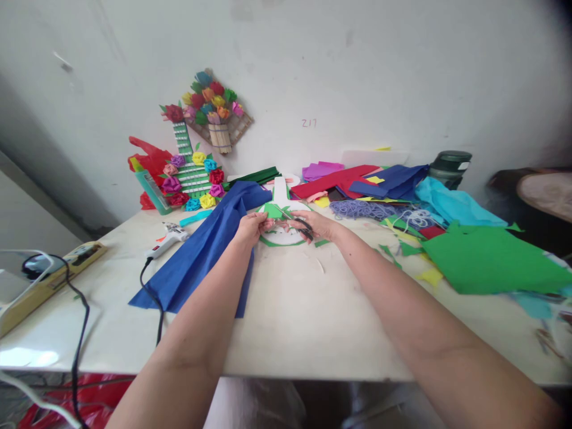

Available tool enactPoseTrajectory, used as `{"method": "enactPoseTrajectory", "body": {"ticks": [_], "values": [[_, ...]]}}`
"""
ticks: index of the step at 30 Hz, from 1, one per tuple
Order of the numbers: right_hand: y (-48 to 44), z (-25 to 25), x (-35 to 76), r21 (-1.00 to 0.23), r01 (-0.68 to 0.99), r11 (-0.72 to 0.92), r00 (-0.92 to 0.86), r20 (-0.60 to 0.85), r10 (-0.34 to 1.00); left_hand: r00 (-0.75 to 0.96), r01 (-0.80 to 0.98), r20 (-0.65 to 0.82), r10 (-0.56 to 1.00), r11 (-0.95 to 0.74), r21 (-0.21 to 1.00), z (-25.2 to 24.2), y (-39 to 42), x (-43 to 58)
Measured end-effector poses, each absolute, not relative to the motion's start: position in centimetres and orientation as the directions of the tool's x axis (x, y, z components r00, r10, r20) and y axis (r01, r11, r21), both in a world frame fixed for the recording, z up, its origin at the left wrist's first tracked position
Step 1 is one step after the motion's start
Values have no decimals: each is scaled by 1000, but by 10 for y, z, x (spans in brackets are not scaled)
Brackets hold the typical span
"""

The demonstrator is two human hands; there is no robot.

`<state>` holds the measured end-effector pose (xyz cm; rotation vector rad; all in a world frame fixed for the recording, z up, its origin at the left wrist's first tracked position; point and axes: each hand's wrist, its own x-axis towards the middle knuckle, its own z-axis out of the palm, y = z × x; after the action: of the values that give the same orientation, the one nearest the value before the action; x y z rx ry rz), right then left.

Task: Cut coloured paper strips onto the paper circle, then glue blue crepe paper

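My left hand [251,227] pinches a small piece of green paper [271,210] above a white round board [280,237] with a green rim. Closed around a pair of dark scissors [300,225], my right hand [315,225] holds the blades at the green piece. Both forearms stretch out from the near edge over the pale table [286,310]. A long blue paper sheet [201,250] lies just left of my left hand.
A white glue gun [166,239] with a black cord lies at the left. Paper-flower crafts [193,173] lean on the wall. Coloured paper sheets [357,179], purple string [361,208] and a big green sheet [487,259] cover the right side. A dark jar [449,167] stands at the back.
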<state>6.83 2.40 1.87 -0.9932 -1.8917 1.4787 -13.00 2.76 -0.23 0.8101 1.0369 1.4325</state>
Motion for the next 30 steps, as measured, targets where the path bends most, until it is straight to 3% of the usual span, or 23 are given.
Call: {"method": "enactPoseTrajectory", "body": {"ticks": [10,20,30], "values": [[25,15,67,-978,163,128,-449,42,892,-111,-316,-55,992,17,948,-3,30,-130],[30,10,61,-991,103,89,-462,32,886,-34,-296,-82,996,68,953,0,28,-125],[27,6,53,-976,161,144,-382,72,921,-94,-310,-119,988,84,947,-2,32,-127]]}}
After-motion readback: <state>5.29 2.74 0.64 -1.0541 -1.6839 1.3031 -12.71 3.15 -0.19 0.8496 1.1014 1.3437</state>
